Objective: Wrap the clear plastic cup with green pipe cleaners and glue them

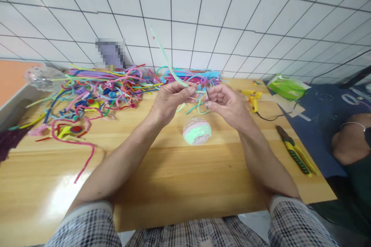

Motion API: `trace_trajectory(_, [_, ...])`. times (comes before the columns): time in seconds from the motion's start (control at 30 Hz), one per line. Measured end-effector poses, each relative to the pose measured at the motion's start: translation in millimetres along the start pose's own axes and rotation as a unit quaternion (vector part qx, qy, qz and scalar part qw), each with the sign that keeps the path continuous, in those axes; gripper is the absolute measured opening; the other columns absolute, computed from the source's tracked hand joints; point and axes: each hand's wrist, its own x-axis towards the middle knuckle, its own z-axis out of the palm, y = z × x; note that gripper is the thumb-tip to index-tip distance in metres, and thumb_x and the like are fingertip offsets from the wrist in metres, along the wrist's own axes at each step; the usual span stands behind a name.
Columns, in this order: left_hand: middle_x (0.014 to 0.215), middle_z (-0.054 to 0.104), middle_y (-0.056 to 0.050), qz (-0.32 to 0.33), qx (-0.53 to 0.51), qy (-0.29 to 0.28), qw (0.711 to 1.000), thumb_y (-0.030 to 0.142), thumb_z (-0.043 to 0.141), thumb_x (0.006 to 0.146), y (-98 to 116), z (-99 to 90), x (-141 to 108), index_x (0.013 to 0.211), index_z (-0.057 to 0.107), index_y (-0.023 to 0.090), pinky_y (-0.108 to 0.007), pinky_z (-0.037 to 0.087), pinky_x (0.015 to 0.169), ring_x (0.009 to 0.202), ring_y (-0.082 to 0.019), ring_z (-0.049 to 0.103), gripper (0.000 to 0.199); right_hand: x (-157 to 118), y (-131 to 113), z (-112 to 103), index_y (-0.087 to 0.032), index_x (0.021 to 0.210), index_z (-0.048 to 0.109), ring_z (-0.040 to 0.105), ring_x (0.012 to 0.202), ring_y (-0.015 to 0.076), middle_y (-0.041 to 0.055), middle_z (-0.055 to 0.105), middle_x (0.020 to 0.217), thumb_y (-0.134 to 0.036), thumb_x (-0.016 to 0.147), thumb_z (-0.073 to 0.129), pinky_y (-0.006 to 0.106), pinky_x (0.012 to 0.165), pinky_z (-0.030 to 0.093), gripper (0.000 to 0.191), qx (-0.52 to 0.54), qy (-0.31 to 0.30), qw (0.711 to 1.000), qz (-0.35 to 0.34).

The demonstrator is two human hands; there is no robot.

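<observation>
A pale green pipe cleaner point(165, 52) rises from my left hand point(171, 100), which is closed round it between thumb and fingers. Its lower part runs across to my right hand point(226, 104). There the fingers pinch together at the strand, with a small dark sliver between them that I cannot make out. A loose green loop hangs below the fingertips. Under both hands, a clear ball point(197, 131) partly wrapped in mint green and pink sits on the wooden table point(185, 185); neither hand touches it.
A tangled heap of coloured pipe cleaners point(110, 88) covers the back left. To the right lie a yellow glue gun point(254, 98), yellow-and-black pliers point(294, 150) and a green packet point(288, 87). A tiled wall point(232, 19) stands behind. Another person's arm point(352, 139) shows at far right.
</observation>
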Motion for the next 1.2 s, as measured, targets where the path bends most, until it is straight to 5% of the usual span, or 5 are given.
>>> trace_trajectory(0.2, [0.092,0.088,-0.002,-0.004,-0.016,-0.023,1.000,0.056,0.112,0.065,-2.1,1.5,-2.3,0.091,0.083,0.020,-0.032,0.072,0.093,0.088,-0.020,0.088,0.053,-6.7,-1.3,3.6,-0.031,0.105,0.070,0.068,0.082,0.0202,0.0012,0.079,0.103,-0.038,0.084,0.091,0.038,0.074,0.057,0.031,-0.113,0.040,0.992,-0.049])
trace_trajectory(0.43, [0.086,0.085,-0.001,0.003,0.010,-0.007,1.000,0.061,0.111,0.066,-4.0,1.0,-2.3,0.087,0.073,0.020,-0.031,0.070,0.090,0.088,-0.019,0.086,0.059,-7.7,-3.3,5.8,-0.029,0.101,0.067,0.066,0.079,0.0173,-0.0007,0.078,0.104,-0.022,0.081,0.087,0.036,0.074,0.056,0.030,-0.141,0.034,0.989,-0.032])
trace_trajectory(0.8, [0.082,0.084,-0.002,0.068,0.048,-0.031,0.996,0.063,0.108,0.073,-10.2,-2.7,2.8,0.083,0.077,0.019,-0.023,0.063,0.073,0.073,-0.013,0.077,0.055,-15.0,-8.9,8.4,-0.027,0.102,0.069,0.067,0.076,0.0152,0.0010,0.083,0.109,-0.028,0.084,0.083,0.033,0.075,0.054,0.022,-0.236,0.028,0.970,-0.045])
trace_trajectory(1.2, [0.071,0.080,-0.001,0.102,0.084,-0.020,0.991,0.056,0.111,0.070,-8.9,-1.8,4.1,0.076,0.084,0.019,-0.019,0.055,0.062,0.062,-0.009,0.065,0.046,-19.2,-15.6,7.2,-0.026,0.104,0.070,0.066,0.075,0.0146,0.0003,0.082,0.102,-0.027,0.087,0.077,0.031,0.073,0.052,0.018,-0.215,-0.009,0.975,-0.062])
